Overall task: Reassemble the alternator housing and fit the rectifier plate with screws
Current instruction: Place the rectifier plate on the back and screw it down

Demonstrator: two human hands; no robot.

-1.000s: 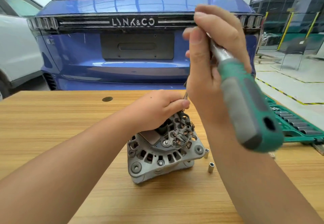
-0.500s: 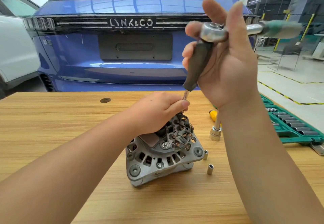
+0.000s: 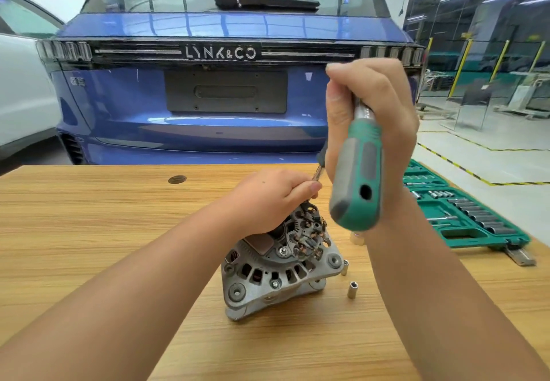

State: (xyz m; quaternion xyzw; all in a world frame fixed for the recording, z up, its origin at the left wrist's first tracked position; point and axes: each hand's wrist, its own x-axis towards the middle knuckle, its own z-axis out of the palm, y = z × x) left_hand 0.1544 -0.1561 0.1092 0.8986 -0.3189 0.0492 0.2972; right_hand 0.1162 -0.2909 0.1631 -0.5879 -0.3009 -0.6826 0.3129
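Bench [image 3: 89,231]: wood top, blue car parked just behind it. Green socket tray [image 3: 464,219] at R edge, well apart from the work.

Alternator [image 3: 276,264] sits tilted mid-bench, rear end up toward me. Rectifier plate [image 3: 309,231] is on the rear of the housing, copper leads showing. Housing halves look mated.

Ratchet [image 3: 357,178]: 0.5 s ago the green handle pointed away to the R, with the head up by my fingers. Now the handle has swung back round and hangs toward me, as it did 1 s ago. Reads as one full sweep done, i.e. I'm cycling the ratchet, so the fastener is prob. turning in.

R hand [image 3: 372,112]: clenched round the chrome neck just above the green grip. The dark extension runs down from it to the plate.

L hand [image 3: 273,199]: resting on top of the alternator, thumb and fingers pinching the thin shaft [image 3: 317,173] near its tip to keep it on the screw. Screw itself hidden under my fingers, so can't tell seating.

Two loose sockets [image 3: 352,289] on bench just R of housing.

Judgement: mid-tightening, more strokes needed.
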